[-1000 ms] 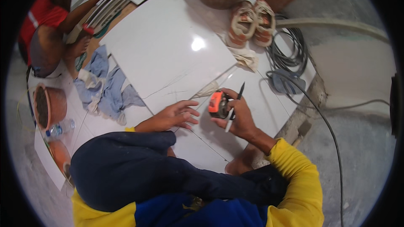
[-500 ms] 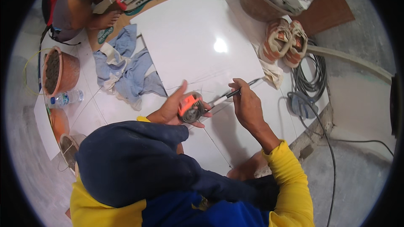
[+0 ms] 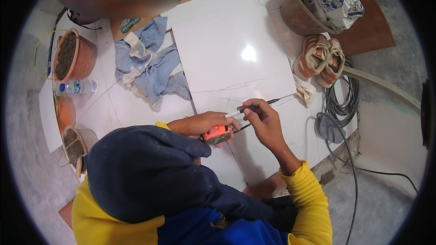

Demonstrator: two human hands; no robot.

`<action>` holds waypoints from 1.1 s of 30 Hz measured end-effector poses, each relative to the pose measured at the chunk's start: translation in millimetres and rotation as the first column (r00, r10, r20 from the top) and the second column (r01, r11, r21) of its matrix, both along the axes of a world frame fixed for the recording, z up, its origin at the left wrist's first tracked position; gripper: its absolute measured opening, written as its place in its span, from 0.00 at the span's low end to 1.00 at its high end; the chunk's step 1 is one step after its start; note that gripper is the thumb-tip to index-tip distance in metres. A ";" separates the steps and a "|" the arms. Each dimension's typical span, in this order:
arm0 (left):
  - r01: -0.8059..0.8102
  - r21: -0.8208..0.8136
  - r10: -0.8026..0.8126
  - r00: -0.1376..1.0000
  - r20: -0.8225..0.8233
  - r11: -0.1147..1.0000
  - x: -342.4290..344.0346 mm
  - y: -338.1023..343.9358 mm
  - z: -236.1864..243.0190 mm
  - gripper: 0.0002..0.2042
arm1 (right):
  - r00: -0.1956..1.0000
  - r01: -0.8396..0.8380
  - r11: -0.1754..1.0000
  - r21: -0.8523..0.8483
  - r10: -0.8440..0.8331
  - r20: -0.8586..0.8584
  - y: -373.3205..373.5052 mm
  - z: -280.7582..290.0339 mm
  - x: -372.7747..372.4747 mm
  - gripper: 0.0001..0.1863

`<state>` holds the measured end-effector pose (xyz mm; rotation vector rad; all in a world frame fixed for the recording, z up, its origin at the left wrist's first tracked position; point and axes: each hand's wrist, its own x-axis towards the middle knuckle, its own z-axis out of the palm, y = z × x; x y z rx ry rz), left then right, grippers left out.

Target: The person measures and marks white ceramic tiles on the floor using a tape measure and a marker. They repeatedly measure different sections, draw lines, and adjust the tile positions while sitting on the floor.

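My left hand [image 3: 200,123] is closed around an orange and dark tape measure [image 3: 218,133], its thumb against the white end of a pen. Between the fingertips of my right hand [image 3: 265,127] is that black-and-white pen [image 3: 259,106], lying slantwise with its dark end pointing right. Both hands are close together above the near edge of a large glossy white tile [image 3: 218,41]. Thin dark lines and a small cross are drawn on the tile just beyond the hands. Fingers hide part of the tape measure.
Left lie a crumpled blue cloth [image 3: 154,63], a mortar bucket [image 3: 81,59], a water bottle [image 3: 79,86] and a smaller pail [image 3: 88,138]. Right are a tub [image 3: 293,13] with a sack [image 3: 334,0], shoes [image 3: 313,59] and coiled cable [image 3: 347,104]. Someone, blurred, is at the far left.
My left hand, previously spread under the tape measure, has closed around it and its thumb has come to the pen. Scene items appear shifted slightly right in view.
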<state>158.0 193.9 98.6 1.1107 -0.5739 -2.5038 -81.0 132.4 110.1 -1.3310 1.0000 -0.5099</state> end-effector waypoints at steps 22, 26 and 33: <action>0.231 -0.052 -0.229 0.973 0.045 0.972 0.6 13.8 -15.0 0.25 | 0.910 -0.027 0.970 -0.241 -0.075 -0.407 -3.8 -40.2 -28.2 0.14; 0.318 -0.076 -0.315 0.948 0.044 0.945 0.1 9.5 -16.4 0.25 | 0.915 0.054 0.778 -0.626 -0.290 -0.282 -25.0 -56.6 -33.6 0.11; 0.406 -0.141 -0.385 0.910 0.154 0.903 3.0 13.5 -31.1 0.23 | 0.951 0.029 0.698 -0.716 -0.240 -0.196 -52.0 -66.7 -24.6 0.13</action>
